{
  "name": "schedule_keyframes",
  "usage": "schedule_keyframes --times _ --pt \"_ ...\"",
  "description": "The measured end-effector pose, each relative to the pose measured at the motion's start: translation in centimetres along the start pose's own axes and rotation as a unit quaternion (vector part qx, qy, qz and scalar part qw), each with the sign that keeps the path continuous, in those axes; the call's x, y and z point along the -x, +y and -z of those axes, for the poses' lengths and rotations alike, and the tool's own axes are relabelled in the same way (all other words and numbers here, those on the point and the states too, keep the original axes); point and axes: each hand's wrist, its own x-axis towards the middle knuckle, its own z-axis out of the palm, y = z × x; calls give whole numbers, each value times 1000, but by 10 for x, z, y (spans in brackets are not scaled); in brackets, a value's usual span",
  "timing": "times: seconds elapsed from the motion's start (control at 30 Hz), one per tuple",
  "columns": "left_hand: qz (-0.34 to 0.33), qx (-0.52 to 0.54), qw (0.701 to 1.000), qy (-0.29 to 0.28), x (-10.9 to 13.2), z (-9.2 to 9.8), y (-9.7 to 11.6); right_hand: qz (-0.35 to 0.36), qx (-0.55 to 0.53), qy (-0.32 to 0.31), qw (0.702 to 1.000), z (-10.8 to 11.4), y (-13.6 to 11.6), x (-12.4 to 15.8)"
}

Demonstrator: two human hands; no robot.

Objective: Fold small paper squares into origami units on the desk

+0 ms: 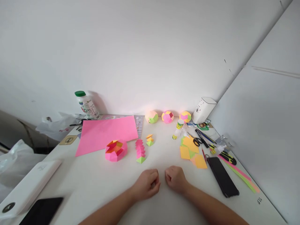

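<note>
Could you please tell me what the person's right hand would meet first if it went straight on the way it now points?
Most likely the left hand, whose fist faces the right hand across a narrow gap, though depth is hard to judge here.

An open-topped pink paper ball (116,153) sits left of a green-ended row of folded pink pieces (140,150).

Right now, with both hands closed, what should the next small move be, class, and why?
Probably the left hand should open and reach for the folded pink pieces: they lie just beyond it, beside a pink paper shape with an open top. Neither that hand nor the right hand visibly holds anything.
</note>
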Motion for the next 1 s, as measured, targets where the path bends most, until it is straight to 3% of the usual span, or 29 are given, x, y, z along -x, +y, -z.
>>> schedule_keyframes --times 0.23,0.33,0.63,0.77,0.87,1.0 --pt "56 13 998 -19 -3 -12 -13 -17 -43 3 999 -6 3 -1" --pt "34 13 999 -31 -2 -16 -19 3 -68 19 998 -7 6 1" --pt "33 41 999 13 2 -3 -9 22 -15 34 999 -1 3 2" --pt "70 70 995 15 -1 1 -6 -25 100 103 989 12 9 -3" --pt "83 75 994 9 -3 3 -4 -144 220 162 951 25 25 -2" --pt "86 71 994 1 -2 3 -2 -182 259 130 940 26 52 6"
